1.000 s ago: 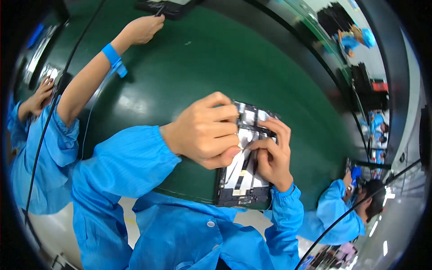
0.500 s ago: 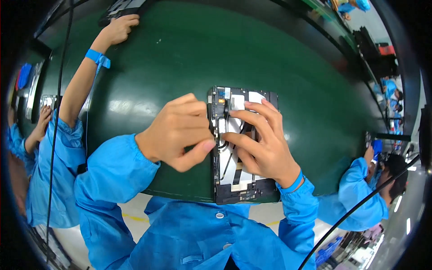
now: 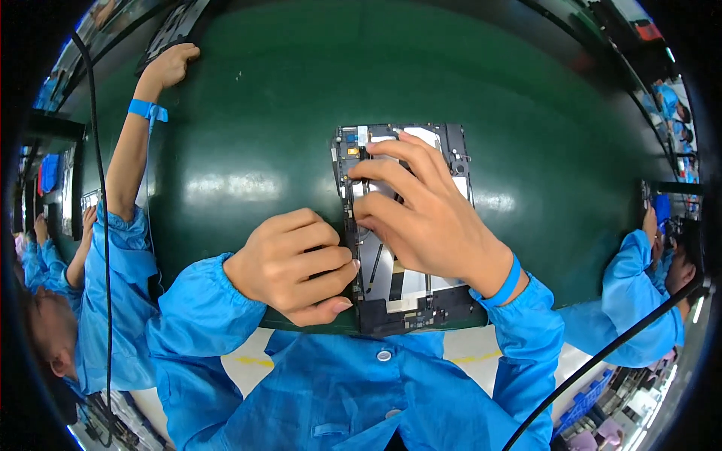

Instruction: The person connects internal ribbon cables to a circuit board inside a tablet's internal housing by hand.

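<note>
An opened tablet (image 3: 391, 286) lies on the green table with its inside up, showing a black frame, silvery panels, dark cables and small parts along its left side. My left hand (image 3: 293, 263) is closed at the tablet's lower left edge, fingers curled; whatever the fingertips hold is hidden. Over the upper and middle part of the tablet reaches my right hand (image 3: 429, 210). Its fingers are spread, their tips at the parts along the left side, and the thumb bends beneath. A blue band (image 3: 506, 283) circles my right wrist.
Green tabletop (image 3: 248, 113) surrounds the tablet. At the far left, a co-worker's hand (image 3: 169, 66) touches another dark flat device (image 3: 171, 34). Another person in blue (image 3: 632, 278) sits at the right. A black cable (image 3: 602, 353) crosses the lower right, another (image 3: 101, 188) the left.
My left hand has slid down along the tablet's left edge. My right hand has shifted toward the left side of the tablet, fingers further across. The whole view has tilted slightly.
</note>
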Tool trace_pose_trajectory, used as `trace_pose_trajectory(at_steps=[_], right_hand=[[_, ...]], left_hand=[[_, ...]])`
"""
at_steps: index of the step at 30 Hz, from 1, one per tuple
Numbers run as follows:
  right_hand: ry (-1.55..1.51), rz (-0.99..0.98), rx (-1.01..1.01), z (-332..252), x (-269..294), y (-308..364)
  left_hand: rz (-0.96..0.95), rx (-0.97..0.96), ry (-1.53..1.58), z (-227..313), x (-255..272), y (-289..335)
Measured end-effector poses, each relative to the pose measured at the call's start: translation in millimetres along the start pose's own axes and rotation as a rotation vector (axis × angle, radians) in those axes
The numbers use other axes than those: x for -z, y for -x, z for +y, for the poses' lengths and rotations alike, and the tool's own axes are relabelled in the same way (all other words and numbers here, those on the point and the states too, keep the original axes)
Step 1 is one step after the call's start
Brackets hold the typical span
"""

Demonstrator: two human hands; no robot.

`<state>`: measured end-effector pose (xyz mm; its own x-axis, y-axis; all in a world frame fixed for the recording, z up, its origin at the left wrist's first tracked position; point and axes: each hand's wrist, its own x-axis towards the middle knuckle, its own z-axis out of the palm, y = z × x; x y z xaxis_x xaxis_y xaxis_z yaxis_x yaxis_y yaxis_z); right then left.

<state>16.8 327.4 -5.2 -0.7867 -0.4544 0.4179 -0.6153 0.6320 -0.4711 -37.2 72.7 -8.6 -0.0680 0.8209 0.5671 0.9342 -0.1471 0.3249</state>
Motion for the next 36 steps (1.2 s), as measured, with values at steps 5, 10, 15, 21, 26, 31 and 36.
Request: trace_pose_trajectory(at_steps=[5,10,15,21,26,31,36], right_hand=[[0.046,0.007,0.015,-2,-8,-3],[0.069,0.022,0.016,-3,-11,-3],[-0.036,0.008,0.039,-2,-2,1],[-0.253,-0.013,0.043,1,6,-1],[-0.262,-0.012,0.044,4,4,-1],[-0.238,-0.028,0.020,-6,4,-1],[-0.217,-0.040,0.057,-7,4,3]], left_hand=[[-0.032,-0.036,-0.043,9,2,5],[-0.044,0.038,-0.109,19,1,17],[-0.081,0.089,-0.110,30,10,12],[-0.065,0.144,-0.095,33,12,18],[-0.031,0.157,-0.121,33,9,13],[0.008,0.176,-0.137,31,4,13],[0.000,0.170,-0.148,33,3,13]])
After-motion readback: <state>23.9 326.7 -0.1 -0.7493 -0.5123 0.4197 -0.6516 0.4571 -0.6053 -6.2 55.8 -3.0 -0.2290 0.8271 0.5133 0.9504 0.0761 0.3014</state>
